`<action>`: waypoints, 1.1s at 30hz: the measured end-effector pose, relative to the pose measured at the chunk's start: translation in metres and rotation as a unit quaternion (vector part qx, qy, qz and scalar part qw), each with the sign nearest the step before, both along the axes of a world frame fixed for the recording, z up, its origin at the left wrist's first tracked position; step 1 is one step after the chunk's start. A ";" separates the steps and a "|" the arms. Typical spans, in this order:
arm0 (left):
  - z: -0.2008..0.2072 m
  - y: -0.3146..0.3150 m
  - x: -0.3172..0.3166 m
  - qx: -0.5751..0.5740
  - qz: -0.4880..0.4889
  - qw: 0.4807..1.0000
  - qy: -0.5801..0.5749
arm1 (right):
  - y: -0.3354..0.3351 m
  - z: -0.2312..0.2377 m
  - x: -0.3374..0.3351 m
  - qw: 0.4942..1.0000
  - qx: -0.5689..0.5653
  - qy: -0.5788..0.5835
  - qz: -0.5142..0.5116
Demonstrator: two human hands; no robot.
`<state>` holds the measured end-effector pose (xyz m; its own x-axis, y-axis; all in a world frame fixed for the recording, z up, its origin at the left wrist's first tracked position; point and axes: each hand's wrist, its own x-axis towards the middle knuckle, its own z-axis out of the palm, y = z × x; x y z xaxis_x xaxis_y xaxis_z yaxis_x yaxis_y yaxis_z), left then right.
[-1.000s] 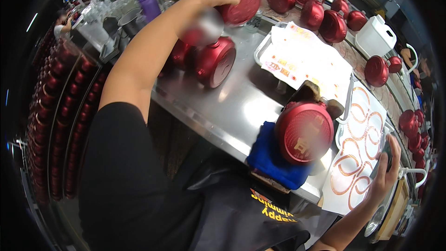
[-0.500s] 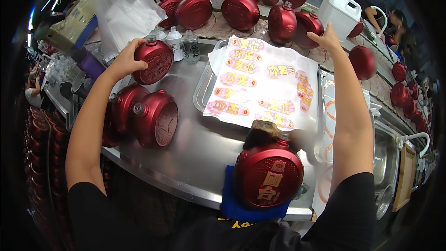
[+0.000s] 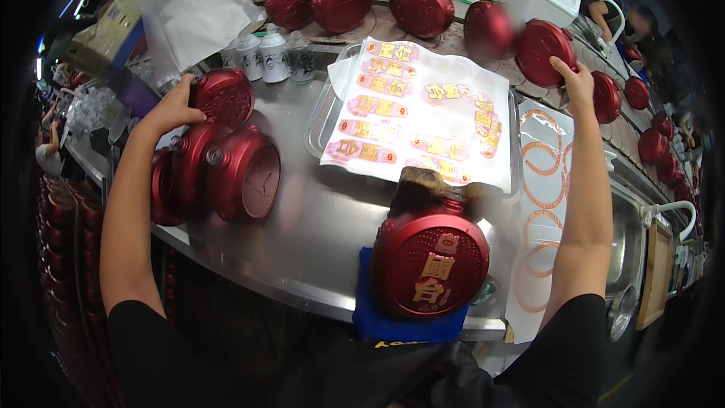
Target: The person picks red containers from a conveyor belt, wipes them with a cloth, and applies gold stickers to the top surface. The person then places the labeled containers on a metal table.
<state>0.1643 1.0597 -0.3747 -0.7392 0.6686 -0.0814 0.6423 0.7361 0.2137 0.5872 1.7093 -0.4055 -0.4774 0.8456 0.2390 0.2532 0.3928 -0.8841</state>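
My left hand (image 3: 172, 109) is closed on the edge of a round, flat-sided red bottle (image 3: 225, 102), just above several similar bottles. Foremost of these is a red bottle (image 3: 253, 175) tilted with its face to the right. Out at the far right, my right hand (image 3: 575, 85) grips the right edge of another red bottle (image 3: 542, 51), thumb on its face. Near me, a red bottle with gold lettering decals (image 3: 432, 264) rests on a blue cloth (image 3: 377, 317), its neck by a dark, worn block (image 3: 421, 189).
A metal tray (image 3: 317, 125) holds a white sheet of pink and gold decals. Beside it lies a sheet of orange rings (image 3: 544, 181). Small white bottles (image 3: 273, 57), a plastic bag (image 3: 192, 15) and a white jug (image 3: 538, 0) stand beyond. Red bottles line the slatted conveyor (image 3: 381, 26).
My right hand has moved right and down with its bottle, away from the white jug. My left hand's bottle has come down closer to the neighbouring bottles. The view has shifted slightly.
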 end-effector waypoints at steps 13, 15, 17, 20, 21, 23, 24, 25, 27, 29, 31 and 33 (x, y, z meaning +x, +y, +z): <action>-0.022 0.024 -0.023 0.136 -0.030 0.988 -0.062 | -0.209 0.114 0.052 0.974 0.029 0.114 0.194; -0.022 0.028 -0.023 0.110 -0.008 0.993 -0.045 | -0.236 0.121 0.044 0.953 0.023 0.096 0.287; -0.021 0.030 -0.024 0.081 -0.005 0.995 -0.058 | -0.259 0.124 0.022 0.953 0.011 0.068 0.296; -0.020 0.031 -0.026 0.049 -0.005 0.996 -0.068 | -0.290 0.126 -0.027 0.943 0.026 0.029 0.332; -0.021 0.029 -0.027 0.050 -0.012 0.997 -0.061 | -0.300 0.126 -0.044 0.943 0.042 -0.001 0.330; -0.022 0.026 -0.027 0.067 -0.020 0.993 -0.091 | -0.319 0.122 -0.084 0.922 0.041 -0.004 0.385; -0.022 0.024 -0.026 0.061 -0.021 0.995 -0.070 | -0.329 0.118 -0.104 0.931 0.043 -0.022 0.363; -0.022 0.022 -0.025 0.059 -0.025 0.995 -0.073 | -0.338 0.113 -0.124 0.927 0.048 -0.014 0.373; -0.019 0.018 -0.020 0.073 -0.027 0.997 -0.023 | -0.351 0.104 -0.163 0.930 0.088 -0.091 0.345; -0.011 0.013 -0.012 0.074 -0.045 0.996 0.004 | -0.362 0.090 -0.195 0.926 0.099 -0.138 0.337; 0.000 0.007 -0.001 0.049 -0.051 0.997 0.028 | -0.370 0.074 -0.222 0.919 0.102 -0.175 0.339; 0.012 -0.002 0.012 0.025 -0.068 0.997 0.033 | -0.378 0.055 -0.245 0.921 0.076 -0.195 0.329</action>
<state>0.1760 1.0578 -0.3624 -0.6443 0.7648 0.0006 0.7491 0.6309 0.2018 0.3421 1.3309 -0.3504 -0.9487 0.3145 0.0323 0.2038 0.6864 -0.6981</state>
